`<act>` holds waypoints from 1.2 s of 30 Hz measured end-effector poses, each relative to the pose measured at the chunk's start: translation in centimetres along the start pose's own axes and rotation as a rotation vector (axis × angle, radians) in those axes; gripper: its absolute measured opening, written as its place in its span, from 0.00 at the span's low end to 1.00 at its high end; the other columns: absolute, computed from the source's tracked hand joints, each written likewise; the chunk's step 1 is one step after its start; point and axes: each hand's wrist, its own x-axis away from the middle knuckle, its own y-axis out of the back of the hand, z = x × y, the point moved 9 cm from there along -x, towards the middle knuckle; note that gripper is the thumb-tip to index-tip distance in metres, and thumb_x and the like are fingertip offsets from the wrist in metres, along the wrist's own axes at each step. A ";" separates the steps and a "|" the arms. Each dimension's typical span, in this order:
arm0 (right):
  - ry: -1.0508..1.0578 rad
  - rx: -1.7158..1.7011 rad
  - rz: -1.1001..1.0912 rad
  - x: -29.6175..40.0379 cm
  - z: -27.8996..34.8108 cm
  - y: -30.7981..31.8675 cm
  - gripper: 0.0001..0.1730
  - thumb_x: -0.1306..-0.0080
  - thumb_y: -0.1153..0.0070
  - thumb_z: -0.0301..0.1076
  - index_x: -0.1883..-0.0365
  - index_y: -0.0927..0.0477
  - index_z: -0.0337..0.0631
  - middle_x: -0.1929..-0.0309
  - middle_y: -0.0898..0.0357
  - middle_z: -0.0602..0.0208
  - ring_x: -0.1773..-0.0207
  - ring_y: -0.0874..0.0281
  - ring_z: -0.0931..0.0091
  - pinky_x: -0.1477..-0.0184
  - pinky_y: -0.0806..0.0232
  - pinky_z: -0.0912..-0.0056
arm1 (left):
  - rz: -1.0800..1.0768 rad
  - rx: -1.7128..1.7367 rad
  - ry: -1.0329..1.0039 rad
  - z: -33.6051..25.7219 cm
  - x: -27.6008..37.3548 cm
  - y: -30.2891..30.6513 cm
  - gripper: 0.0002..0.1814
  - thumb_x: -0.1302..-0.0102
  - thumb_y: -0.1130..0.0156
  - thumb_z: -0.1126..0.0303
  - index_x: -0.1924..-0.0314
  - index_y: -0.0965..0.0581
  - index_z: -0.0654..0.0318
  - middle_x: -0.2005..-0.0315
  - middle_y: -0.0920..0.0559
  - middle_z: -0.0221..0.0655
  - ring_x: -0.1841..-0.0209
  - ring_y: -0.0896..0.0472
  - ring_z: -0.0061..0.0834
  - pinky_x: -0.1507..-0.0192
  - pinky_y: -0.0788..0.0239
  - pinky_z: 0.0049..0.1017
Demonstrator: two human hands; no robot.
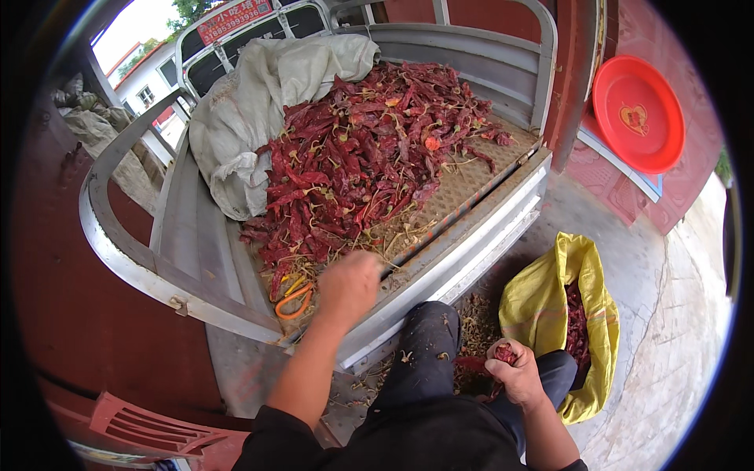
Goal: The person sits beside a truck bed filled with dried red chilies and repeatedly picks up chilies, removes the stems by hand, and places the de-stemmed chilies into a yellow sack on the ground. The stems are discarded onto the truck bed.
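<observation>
Several dried red chili peppers are bunched in my right hand, above my thigh beside the yellow woven sack. Over the near edge of the metal cargo bed is my left hand, curled and slightly blurred; whether it holds anything is hidden. Beyond it spreads a large heap of dried red chilies, with loose pale stems along its near side. An orange loop-shaped handle lies just left of my left hand. More dried chilies show inside the yellow sack's mouth.
A whitish woven sack lies against the chili heap. Metal side rails border the bed. A red plastic basin stands at the right. Stem debris litters the floor near my knees. A red plastic chair is at lower left.
</observation>
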 end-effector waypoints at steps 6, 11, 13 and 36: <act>0.061 0.060 -0.056 -0.1 1.5 0.0 0.12 0.34 0.36 0.27 0.52 0.16 0.37 0.64 0.22 0.78 0.62 0.28 0.85 0.56 0.33 0.78 | 0.031 -0.551 0.284 14.5 -4.2 2.1 0.21 0.34 0.40 0.77 0.44 0.12 0.51 0.35 0.19 0.31 0.33 0.23 0.42 0.33 0.30 0.48; 0.030 0.006 -0.055 -0.2 -0.3 0.3 0.12 0.32 0.37 0.28 0.51 0.15 0.36 0.66 0.21 0.78 0.65 0.28 0.85 0.58 0.33 0.79 | 0.191 -0.536 0.279 15.1 -5.2 0.8 0.15 0.32 0.38 0.75 0.49 0.12 0.52 0.43 0.16 0.30 0.36 0.23 0.39 0.34 0.31 0.47; -0.005 -0.023 -0.035 -0.4 -1.2 0.3 0.09 0.31 0.37 0.27 0.53 0.16 0.36 0.68 0.20 0.78 0.67 0.27 0.85 0.60 0.32 0.79 | 0.158 -0.547 0.263 14.7 -4.6 1.3 0.12 0.31 0.38 0.74 0.53 0.13 0.52 0.46 0.15 0.29 0.37 0.22 0.38 0.36 0.31 0.46; 0.604 1.083 0.181 -4.7 12.3 -11.5 0.25 0.39 0.27 0.35 0.44 0.17 0.42 0.50 0.16 0.59 0.49 0.15 0.56 0.53 0.20 0.56 | 0.327 0.575 0.018 -7.5 3.6 -0.1 0.14 0.31 0.31 0.69 0.49 0.20 0.66 0.57 0.12 0.48 0.52 0.13 0.52 0.49 0.23 0.44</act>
